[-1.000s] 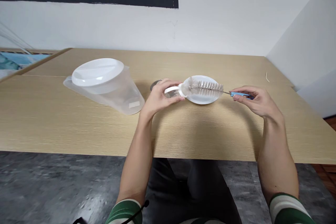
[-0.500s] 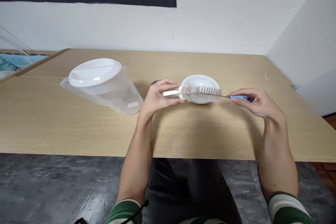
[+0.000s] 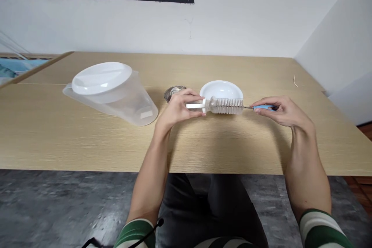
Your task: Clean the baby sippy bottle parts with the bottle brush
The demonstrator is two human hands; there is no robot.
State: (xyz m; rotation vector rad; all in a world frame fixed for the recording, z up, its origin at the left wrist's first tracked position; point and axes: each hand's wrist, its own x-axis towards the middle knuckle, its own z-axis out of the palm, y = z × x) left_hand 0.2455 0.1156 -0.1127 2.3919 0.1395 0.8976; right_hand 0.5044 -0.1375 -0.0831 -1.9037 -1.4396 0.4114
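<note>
My left hand [image 3: 184, 106] pinches a small, partly clear piece with a white rim and a white bar [image 3: 195, 105], thumb below and fingers above. My right hand [image 3: 279, 110] grips the blue handle [image 3: 264, 107] of a bottle brush [image 3: 229, 106]. The brush lies level between my hands, its twisted wire stem toward the right and its pale bristles toward the left. Its left tip meets the white rim; I cannot tell how far in it reaches. Behind the bristles stands a white bowl [image 3: 221, 87]. A round metal dish or lid [image 3: 171, 90] is partly hidden behind my left hand.
A translucent pitcher with a white lid [image 3: 116, 99] leans to the left of my left arm on the wooden table [image 3: 87, 143]. A thin pale strip [image 3: 295, 81] lies at the far right. A white wall [image 3: 247, 19] rises behind the table.
My left hand and the white-rimmed piece have shifted slightly right, along the brush's tip. More of the metal dish shows behind that hand. The right hand stays nearly in place.
</note>
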